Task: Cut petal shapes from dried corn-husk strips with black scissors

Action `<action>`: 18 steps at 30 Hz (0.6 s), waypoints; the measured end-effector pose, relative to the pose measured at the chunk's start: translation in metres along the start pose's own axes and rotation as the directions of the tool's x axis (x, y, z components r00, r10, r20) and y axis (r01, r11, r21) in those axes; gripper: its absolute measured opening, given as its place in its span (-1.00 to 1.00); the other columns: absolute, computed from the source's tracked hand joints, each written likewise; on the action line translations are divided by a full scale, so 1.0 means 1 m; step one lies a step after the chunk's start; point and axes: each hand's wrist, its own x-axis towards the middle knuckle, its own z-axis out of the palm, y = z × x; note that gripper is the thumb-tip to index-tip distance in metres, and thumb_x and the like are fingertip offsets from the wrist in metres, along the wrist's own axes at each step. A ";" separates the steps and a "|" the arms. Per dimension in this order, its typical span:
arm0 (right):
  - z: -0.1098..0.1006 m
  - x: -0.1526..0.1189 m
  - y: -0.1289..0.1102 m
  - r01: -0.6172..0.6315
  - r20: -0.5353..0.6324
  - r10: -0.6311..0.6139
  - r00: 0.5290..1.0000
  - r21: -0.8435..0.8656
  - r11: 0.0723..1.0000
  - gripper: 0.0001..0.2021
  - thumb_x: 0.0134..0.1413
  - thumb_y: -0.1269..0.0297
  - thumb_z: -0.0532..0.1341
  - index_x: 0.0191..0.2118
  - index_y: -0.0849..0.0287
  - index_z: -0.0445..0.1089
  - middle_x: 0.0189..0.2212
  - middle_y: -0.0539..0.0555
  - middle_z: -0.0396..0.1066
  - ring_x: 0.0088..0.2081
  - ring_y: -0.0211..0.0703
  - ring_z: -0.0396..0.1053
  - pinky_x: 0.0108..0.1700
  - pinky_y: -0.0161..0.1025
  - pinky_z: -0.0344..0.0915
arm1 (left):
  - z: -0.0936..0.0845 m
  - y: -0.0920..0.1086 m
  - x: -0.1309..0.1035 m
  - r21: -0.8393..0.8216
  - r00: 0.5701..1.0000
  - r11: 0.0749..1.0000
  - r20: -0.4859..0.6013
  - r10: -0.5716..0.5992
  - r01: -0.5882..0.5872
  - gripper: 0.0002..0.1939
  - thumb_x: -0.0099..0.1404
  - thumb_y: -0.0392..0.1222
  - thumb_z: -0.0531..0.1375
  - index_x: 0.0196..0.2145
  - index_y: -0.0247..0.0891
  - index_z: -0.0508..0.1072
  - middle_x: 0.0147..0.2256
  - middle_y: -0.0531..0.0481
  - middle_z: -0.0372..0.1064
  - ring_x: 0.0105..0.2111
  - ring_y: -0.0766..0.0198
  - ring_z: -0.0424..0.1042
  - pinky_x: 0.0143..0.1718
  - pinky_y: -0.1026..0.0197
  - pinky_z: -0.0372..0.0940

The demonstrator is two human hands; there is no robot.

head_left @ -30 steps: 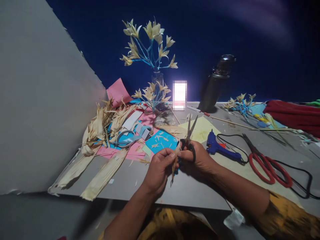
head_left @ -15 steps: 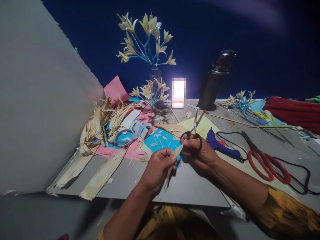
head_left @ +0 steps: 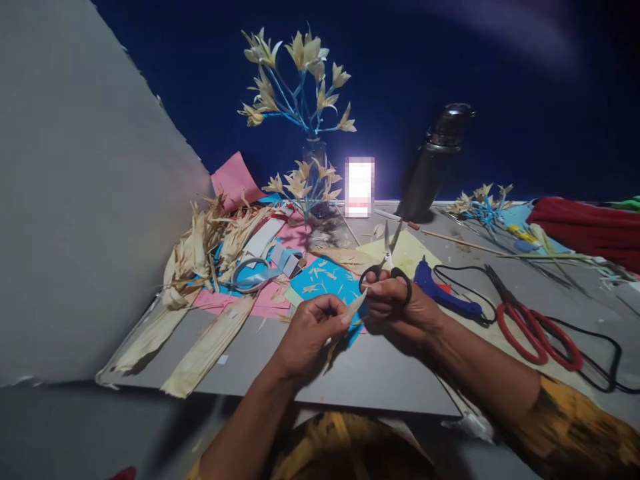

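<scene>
My left hand (head_left: 317, 327) pinches a small pale piece of dried corn husk (head_left: 356, 305), its pointed tip toward my right hand. A darker strip hangs below my left fingers. My right hand (head_left: 395, 303) is closed around small scissors (head_left: 387, 257) with black handles, the blades pointing up and slightly apart. My right thumb and finger are at the tip of the husk piece; whether they grip it I cannot tell. Beneath lies a blue paper sheet (head_left: 320, 280) strewn with husk scraps.
Dried husks (head_left: 195, 243) and a tape roll (head_left: 250, 275) lie left. A vase (head_left: 314, 157) of husk flowers, a bright blurred screen (head_left: 359, 187) and a flask (head_left: 437, 160) stand behind. To the right are a blue glue gun (head_left: 445, 293) and red-handled scissors (head_left: 537, 327).
My hands have drawn slightly apart, the left shifting a little left and the right a little right. The scissors' blades have come slightly closer together. The whole view has shifted slightly.
</scene>
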 end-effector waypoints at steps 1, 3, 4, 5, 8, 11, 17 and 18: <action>-0.001 0.000 -0.002 0.027 -0.009 -0.028 1.000 -0.023 0.999 -0.77 -0.18 0.32 0.44 -0.43 0.22 0.37 -0.63 -0.16 0.10 -0.62 -0.43 -0.12 -0.58 -0.39 -0.16 | 0.000 0.001 0.000 -0.017 1.000 1.000 -0.009 0.000 -0.001 -0.77 0.11 -0.20 0.38 -0.46 -0.28 0.38 -0.59 0.09 0.28 -0.60 0.41 0.18 -0.52 0.31 0.06; -0.001 0.000 -0.002 0.077 -0.003 -0.078 0.997 -0.099 0.992 -0.74 -0.13 0.22 0.44 -0.39 0.23 0.40 -0.62 -0.13 0.13 -0.60 -0.40 -0.04 -0.56 -0.39 -0.11 | 0.002 0.003 0.000 -0.053 1.000 0.999 -0.028 -0.004 0.003 -0.77 0.09 -0.19 0.38 -0.47 -0.28 0.37 -0.59 0.08 0.30 -0.59 0.39 0.20 -0.51 0.30 0.09; 0.000 -0.001 -0.001 0.090 0.010 -0.090 0.996 -0.138 0.986 -0.72 -0.12 0.17 0.43 -0.37 0.23 0.41 -0.61 -0.11 0.15 -0.59 -0.38 0.00 -0.55 -0.38 -0.07 | 0.004 0.004 0.000 -0.063 0.999 0.998 -0.034 -0.010 0.008 -0.76 0.07 -0.19 0.38 -0.48 -0.28 0.37 -0.59 0.07 0.31 -0.59 0.38 0.21 -0.51 0.30 0.10; 0.001 -0.002 0.001 0.096 0.021 -0.094 0.995 -0.172 0.980 -0.70 -0.11 0.13 0.43 -0.36 0.23 0.41 -0.61 -0.10 0.16 -0.58 -0.36 0.03 -0.54 -0.37 -0.03 | 0.005 0.004 0.000 -0.068 0.999 0.998 -0.038 -0.019 0.017 -0.76 0.06 -0.19 0.39 -0.48 -0.29 0.37 -0.60 0.07 0.31 -0.59 0.38 0.22 -0.51 0.30 0.11; 0.005 -0.005 0.008 0.089 0.001 -0.091 0.996 -0.236 0.968 -0.72 -0.15 0.18 0.44 -0.38 0.21 0.39 -0.60 -0.09 0.18 -0.56 -0.32 0.09 -0.51 -0.34 0.05 | 0.008 0.004 -0.001 -0.064 0.998 0.997 -0.035 -0.043 0.040 -0.75 0.05 -0.18 0.39 -0.50 -0.29 0.38 -0.61 0.08 0.30 -0.60 0.39 0.20 -0.53 0.31 0.08; 0.005 -0.003 0.007 0.079 -0.045 -0.089 0.995 -0.191 0.978 -0.75 -0.19 0.26 0.43 -0.41 0.19 0.38 -0.58 -0.09 0.21 -0.57 -0.33 0.09 -0.53 -0.34 0.05 | 0.007 0.005 -0.002 -0.070 0.998 0.996 0.011 -0.060 0.061 -0.76 0.03 -0.21 0.40 -0.52 -0.30 0.39 -0.61 0.06 0.31 -0.59 0.39 0.22 -0.51 0.31 0.08; -0.002 0.003 0.001 0.111 -0.110 -0.137 0.984 -0.212 0.971 -0.69 -0.15 0.12 0.45 -0.38 0.21 0.43 -0.52 -0.04 0.31 -0.60 -0.39 0.02 -0.59 -0.37 -0.05 | 0.004 0.009 -0.001 -0.240 0.998 0.969 0.016 -0.058 0.060 -0.76 0.05 -0.23 0.39 -0.49 -0.29 0.37 -0.57 0.05 0.33 -0.54 0.34 0.31 -0.44 0.28 0.20; -0.001 0.002 0.003 0.086 -0.105 -0.115 0.988 -0.254 0.963 -0.62 -0.08 -0.02 0.41 -0.31 0.21 0.46 -0.44 0.02 0.38 -0.58 -0.37 0.09 -0.58 -0.36 0.00 | 0.005 0.011 0.000 -0.262 0.999 0.965 -0.023 -0.036 0.028 -0.76 0.06 -0.23 0.40 -0.48 -0.29 0.37 -0.56 0.05 0.33 -0.53 0.35 0.32 -0.43 0.29 0.22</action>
